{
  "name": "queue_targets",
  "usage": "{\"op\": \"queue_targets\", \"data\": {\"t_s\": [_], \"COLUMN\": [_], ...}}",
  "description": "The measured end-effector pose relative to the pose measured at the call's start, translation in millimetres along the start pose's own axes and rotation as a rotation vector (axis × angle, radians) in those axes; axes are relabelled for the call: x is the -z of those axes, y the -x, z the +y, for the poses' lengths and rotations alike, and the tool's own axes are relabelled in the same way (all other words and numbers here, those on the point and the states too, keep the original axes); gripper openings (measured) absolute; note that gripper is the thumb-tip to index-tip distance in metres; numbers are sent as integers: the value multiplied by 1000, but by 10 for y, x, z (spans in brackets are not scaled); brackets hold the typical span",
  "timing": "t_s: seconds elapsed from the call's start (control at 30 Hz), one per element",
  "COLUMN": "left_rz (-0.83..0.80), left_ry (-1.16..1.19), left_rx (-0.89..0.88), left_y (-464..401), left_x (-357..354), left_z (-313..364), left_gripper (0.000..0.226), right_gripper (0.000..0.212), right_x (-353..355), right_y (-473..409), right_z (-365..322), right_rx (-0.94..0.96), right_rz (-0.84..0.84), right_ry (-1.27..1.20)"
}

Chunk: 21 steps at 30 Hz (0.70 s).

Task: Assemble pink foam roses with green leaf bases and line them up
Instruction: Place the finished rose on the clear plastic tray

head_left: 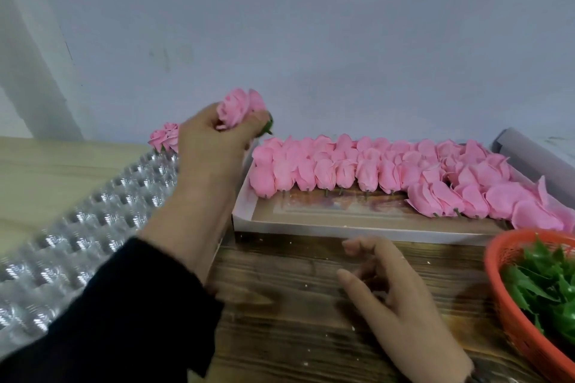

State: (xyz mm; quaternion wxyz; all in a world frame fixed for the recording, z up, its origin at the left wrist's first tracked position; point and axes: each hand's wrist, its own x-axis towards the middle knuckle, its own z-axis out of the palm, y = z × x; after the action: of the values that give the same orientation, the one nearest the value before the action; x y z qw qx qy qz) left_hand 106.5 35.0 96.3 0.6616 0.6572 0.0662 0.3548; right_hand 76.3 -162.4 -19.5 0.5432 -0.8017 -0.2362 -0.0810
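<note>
One assembled rose [237, 109] sits pinched in the left hand [214, 137]; right hand [389, 286] hangs loosely curled, empty. Foam petals look feather-light and crushable, so I'd grip at the green leaf base [268, 127].

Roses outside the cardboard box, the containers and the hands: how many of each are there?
Pink roses outside the box: 2, a held rose and a standing rose at the plastic tray's far end
Containers: 3, cardboard box, orange basket, plastic tray
Hands: 2, left hand gripping the held rose, right hand holding nothing
Total: 7
</note>
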Motion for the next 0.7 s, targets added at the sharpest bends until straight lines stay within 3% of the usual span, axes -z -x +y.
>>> {"op": "queue_targets", "data": {"t_s": [0.2, 0.47, 0.53, 0.7], "left_rz": [100, 157, 154, 101], "left_ry": [-268, -514, -593, -779], "left_rx": [22, 71, 61, 42], "left_y": [-792, -1302, -1383, -1471], "left_x": [283, 408, 379, 320], "left_z": [-343, -936, -1020, -1233], "left_gripper": [22, 23, 10, 21], "right_gripper": [43, 43, 40, 30], "right_x": [1, -70, -70, -39], "right_y": [-33, -98, -112, -151], "right_z": [5, 27, 32, 5], "right_rx": [-59, -201, -294, -540], "right_rz": [-65, -29, -92, -195], "right_ry": [102, 93, -1, -217]}}
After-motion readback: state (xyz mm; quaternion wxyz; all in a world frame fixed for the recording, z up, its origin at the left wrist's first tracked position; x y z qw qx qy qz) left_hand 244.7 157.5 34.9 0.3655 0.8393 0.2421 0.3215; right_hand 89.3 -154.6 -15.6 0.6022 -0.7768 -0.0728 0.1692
